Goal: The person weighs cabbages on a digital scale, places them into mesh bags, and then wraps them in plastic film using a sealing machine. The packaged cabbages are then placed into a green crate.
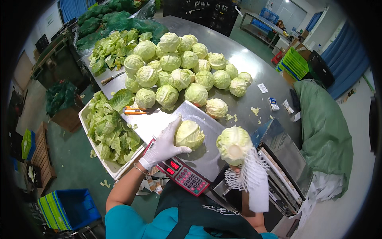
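Note:
My left hand [167, 142], in a white glove, lies against the left side of a cabbage [189, 135] on the metal plate of a red digital scale [191, 182], fingers and thumb spread around it. To the right, my right hand [235, 169] holds up another cabbage [234, 145], its cut stem facing me; a white foam net sleeve [252, 170] hangs beside and over most of that hand. A heap of cabbages [179, 78] sits on the steel table [253, 56] beyond the scale. An orange utility knife [135, 110] lies left of the scale plate.
A white foam box [86, 125] of loose leaves stands at the left. A wooden-handled knife [111, 78] lies near trimmed leaves and green net bags [119, 25]. A machine with a metal top [283, 152] stands at the right, by a green cover [325, 137]. Blue and green crates [71, 209] are lower left.

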A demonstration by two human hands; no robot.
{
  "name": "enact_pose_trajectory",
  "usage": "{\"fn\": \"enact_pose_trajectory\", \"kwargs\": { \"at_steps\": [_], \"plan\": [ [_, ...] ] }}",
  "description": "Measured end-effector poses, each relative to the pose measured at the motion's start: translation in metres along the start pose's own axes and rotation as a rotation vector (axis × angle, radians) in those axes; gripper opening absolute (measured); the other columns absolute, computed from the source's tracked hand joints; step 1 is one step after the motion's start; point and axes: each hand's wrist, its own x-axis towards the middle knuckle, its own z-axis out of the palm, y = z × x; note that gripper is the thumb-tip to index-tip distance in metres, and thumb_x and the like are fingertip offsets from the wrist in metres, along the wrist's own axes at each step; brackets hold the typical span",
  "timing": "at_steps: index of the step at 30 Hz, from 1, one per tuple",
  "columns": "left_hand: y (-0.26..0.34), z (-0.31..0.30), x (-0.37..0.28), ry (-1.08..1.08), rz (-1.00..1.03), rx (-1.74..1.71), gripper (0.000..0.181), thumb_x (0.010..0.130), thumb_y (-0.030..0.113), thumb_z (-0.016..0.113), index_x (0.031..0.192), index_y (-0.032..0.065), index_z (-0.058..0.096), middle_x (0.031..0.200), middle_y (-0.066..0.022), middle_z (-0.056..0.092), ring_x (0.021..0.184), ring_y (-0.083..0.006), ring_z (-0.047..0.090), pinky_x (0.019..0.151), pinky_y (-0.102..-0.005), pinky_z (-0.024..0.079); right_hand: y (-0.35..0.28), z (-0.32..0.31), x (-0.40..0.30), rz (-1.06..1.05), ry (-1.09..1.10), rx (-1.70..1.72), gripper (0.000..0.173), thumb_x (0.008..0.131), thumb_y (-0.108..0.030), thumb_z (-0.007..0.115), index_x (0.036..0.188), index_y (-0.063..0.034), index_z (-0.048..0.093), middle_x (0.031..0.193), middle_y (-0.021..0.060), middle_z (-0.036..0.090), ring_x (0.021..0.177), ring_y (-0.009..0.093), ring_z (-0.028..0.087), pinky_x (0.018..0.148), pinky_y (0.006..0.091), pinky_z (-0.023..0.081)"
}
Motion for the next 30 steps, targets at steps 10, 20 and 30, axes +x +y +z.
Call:
{"fn": "enact_pose_trajectory", "kwargs": {
  "at_steps": [10, 20, 30],
  "plan": [
    [-0.02, -0.049, -0.037, 0.496, -0.338, -0.578, 0.048, 0.098, 0.029, 0.054, 0.138, 0.0027, 0.047, 0.124, -0.0133, 0.059, 0.112, -0.0223, 0.059, 0.095, -0.031, 0.045, 0.022, -0.039, -0.034, -0.085, 0.014, 0.117, 0.058, 0.09, -0.016, 0.063, 0.14, -0.0069, 0.034, 0.13, 0.0171, 0.052, 0.113, 0.028, 0.059, 0.093, 0.0419, 0.054],
    [-0.013, -0.056, -0.101, 0.762, -0.474, -0.794, 0.041, 0.1, 0.032, 0.049, 0.122, -0.002, 0.058, 0.104, -0.0118, 0.067, 0.09, -0.0156, 0.064, 0.08, -0.0273, 0.049, 0.026, -0.031, -0.009, -0.063, -0.058, 0.144, 0.068, 0.086, -0.009, 0.069, 0.142, -0.0057, 0.031, 0.132, 0.0176, 0.051, 0.115, 0.026, 0.058, 0.094, 0.0393, 0.053],
    [0.008, 0.0, -0.064, 0.555, -0.435, -0.899, 0.036, 0.1, 0.027, 0.051, 0.118, -0.0031, 0.06, 0.103, -0.0108, 0.067, 0.089, -0.0142, 0.064, 0.08, -0.0249, 0.05, 0.037, 0.005, 0.042, -0.181, -0.2, -0.644, 0.079, 0.077, 0.0, 0.075, 0.146, -0.0128, 0.038, 0.14, 0.0139, 0.048, 0.124, 0.023, 0.051, 0.103, 0.0307, 0.041]
  ]
}}
